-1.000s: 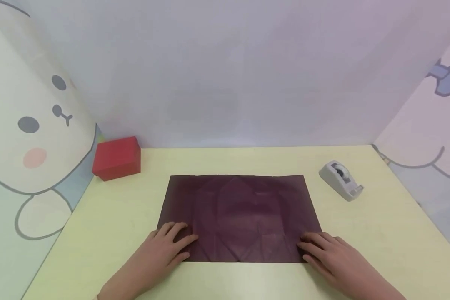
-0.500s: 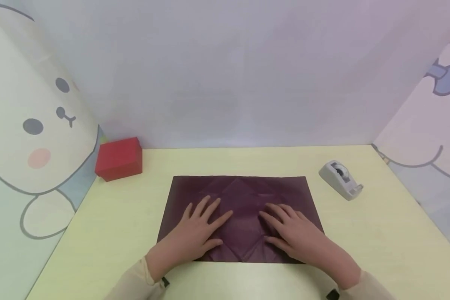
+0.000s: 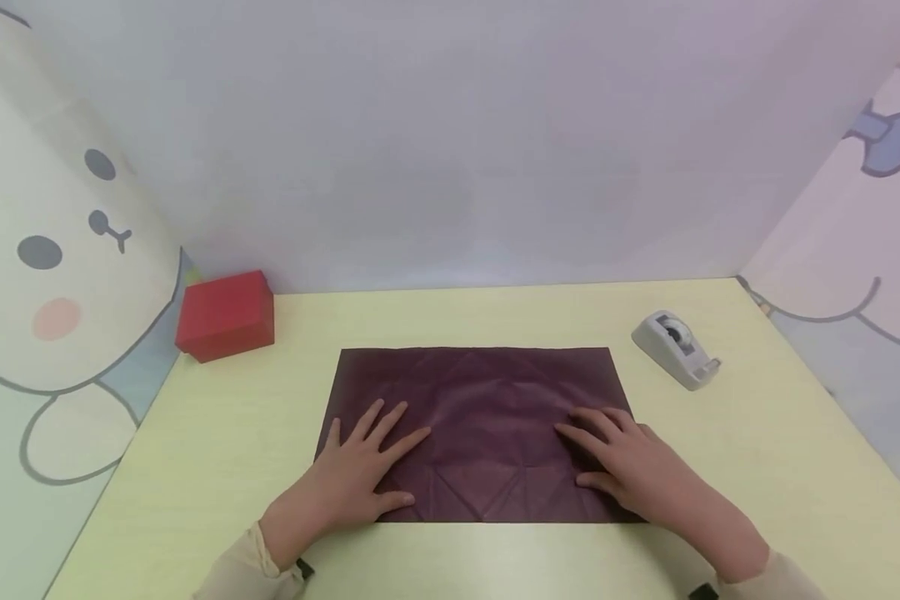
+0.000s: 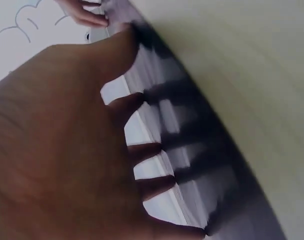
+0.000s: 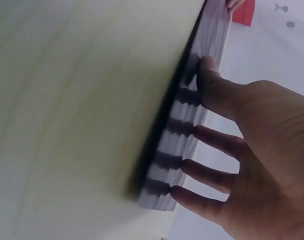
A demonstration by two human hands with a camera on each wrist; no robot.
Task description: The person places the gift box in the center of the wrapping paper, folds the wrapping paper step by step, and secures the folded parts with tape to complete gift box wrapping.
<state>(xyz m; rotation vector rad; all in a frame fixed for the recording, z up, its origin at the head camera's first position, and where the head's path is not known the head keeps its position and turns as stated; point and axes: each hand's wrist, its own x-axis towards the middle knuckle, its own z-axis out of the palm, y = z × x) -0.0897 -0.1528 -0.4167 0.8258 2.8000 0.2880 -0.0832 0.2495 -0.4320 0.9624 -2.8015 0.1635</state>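
Observation:
A dark purple sheet of creased paper (image 3: 487, 425) lies spread out on the pale table. On its left part rests my left hand (image 3: 345, 475), fingers spread wide and fingertips touching the paper. My right hand (image 3: 637, 462) lies over the right part, its fingers a little bent and reaching inward. Seen low from the left wrist, the thumb and fingertips stand on the sheet (image 4: 227, 185) and cast dark shadows across it. In the right wrist view, fingertips likewise touch the sheet (image 5: 184, 115) close to its near edge. Neither hand grips anything.
A red box (image 3: 225, 317) sits at the back left of the table (image 3: 450, 558). To the back right stands a grey tape dispenser (image 3: 675, 350) with a roll in it. A pale wall (image 3: 450, 150) rises behind, and cartoon-printed panels (image 3: 82, 292) flank both sides.
Both hands slid inward from the paper's sides toward its middle, then moved apart again toward the left and right. The sheet stays in place, with its creases shifting.

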